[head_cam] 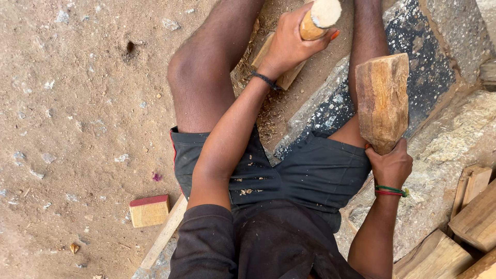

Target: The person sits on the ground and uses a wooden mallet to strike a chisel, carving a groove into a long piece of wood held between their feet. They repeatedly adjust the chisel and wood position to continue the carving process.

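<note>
Overhead, mallet point(382, 101) above right hand point(391, 166).

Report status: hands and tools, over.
Left hand gripping wooden chisel handle. Right hand holding wooden mallet raised. Nothing between mallet and handle.

no packages, labels, signs or screens show anywhere in this view.
</note>
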